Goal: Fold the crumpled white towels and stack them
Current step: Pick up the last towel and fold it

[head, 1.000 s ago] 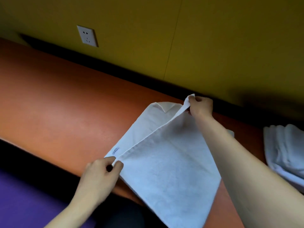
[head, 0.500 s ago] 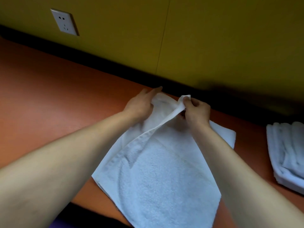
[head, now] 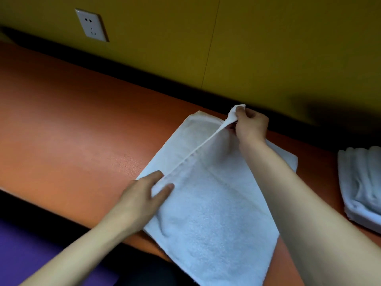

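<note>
Plainly the fold is only half settled. The white towel (head: 208,203) lies on the orange table (head: 82,131), left of the folded towel stack (head: 362,186), its near end overhanging the table edge. The right hand (head: 250,124) pinches the far corner, lifted off the table; the left hand (head: 144,195) presses flat on the towel's left edge with straight fingers (nothing gripped). If that press slackens, pulling the corner could drag the layers askew, or the overhang might slide the towel off.

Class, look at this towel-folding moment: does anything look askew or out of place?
Yes: the towel lies askew, its near corner overhanging the table edge, while the right hand pinches up its far corner.
</note>
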Motion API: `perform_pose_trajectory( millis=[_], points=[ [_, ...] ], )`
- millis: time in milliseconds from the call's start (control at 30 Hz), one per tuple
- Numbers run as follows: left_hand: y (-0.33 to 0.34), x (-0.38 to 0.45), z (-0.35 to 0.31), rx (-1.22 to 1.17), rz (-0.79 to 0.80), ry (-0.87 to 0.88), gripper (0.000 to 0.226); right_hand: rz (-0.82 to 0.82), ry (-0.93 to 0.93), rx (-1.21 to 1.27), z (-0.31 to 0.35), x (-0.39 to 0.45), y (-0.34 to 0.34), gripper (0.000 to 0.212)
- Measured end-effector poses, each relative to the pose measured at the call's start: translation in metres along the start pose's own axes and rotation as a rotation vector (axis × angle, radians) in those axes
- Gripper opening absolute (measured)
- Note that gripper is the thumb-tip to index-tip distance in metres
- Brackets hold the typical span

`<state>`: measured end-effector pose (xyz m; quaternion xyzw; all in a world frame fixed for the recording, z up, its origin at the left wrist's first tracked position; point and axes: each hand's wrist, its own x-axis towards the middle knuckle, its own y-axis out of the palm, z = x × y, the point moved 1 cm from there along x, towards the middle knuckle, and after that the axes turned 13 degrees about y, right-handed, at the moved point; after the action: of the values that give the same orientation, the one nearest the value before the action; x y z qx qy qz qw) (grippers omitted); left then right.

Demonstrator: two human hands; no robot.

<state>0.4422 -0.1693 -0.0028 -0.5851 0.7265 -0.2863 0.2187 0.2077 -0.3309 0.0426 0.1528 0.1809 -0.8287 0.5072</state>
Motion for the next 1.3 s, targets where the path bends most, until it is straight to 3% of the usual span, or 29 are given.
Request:
perform_pose_trajectory(
  millis=[100,233,367,500,700,833,1000,1067,1167,1300],
  points=[
    [-0.016,-0.005,0.007,-0.115,-0.187,-0.071,0.02,-0.021,-0.06,-0.034,0.016,-0.003,0.01,0.02],
    [-0.027,-0.004,0.028,-0.004,-0.283,-0.187,0.023,-0.003,-0.079,-0.115,0.025,-0.005,0.043,0.033],
    [-0.023,-0.012,0.056,0.144,-0.232,-0.278,0.014,0.074,-0.009,-0.157,-0.004,-0.013,0.057,0.029],
    [-0.016,-0.025,0.055,0.169,-0.24,-0.275,0.023,0.067,-0.101,-0.314,-0.062,-0.054,0.008,0.016],
    [-0.009,-0.035,0.044,0.193,-0.117,-0.381,0.045,-0.177,-0.164,-0.503,-0.142,-0.137,-0.107,0.005],
    [-0.003,-0.04,0.041,0.224,-0.052,-0.403,0.033,-0.343,-0.042,-0.579,-0.187,-0.181,-0.153,0.028],
    [-0.005,-0.054,0.021,0.154,-0.057,-0.379,0.025,-0.251,0.094,-0.907,-0.203,-0.222,-0.148,0.05],
    [-0.008,-0.063,0.012,-0.046,-0.127,-0.405,0.022,-0.19,0.177,-0.867,-0.199,-0.227,-0.142,0.046],
    [-0.011,-0.084,-0.006,-0.5,-0.26,-0.49,0.017,-0.13,0.253,-0.508,-0.192,-0.223,-0.148,0.03],
    [-0.021,-0.117,-0.042,-0.699,-0.367,-0.464,0.026,-0.154,0.146,-0.221,-0.186,-0.236,-0.18,0.021]
  ],
)
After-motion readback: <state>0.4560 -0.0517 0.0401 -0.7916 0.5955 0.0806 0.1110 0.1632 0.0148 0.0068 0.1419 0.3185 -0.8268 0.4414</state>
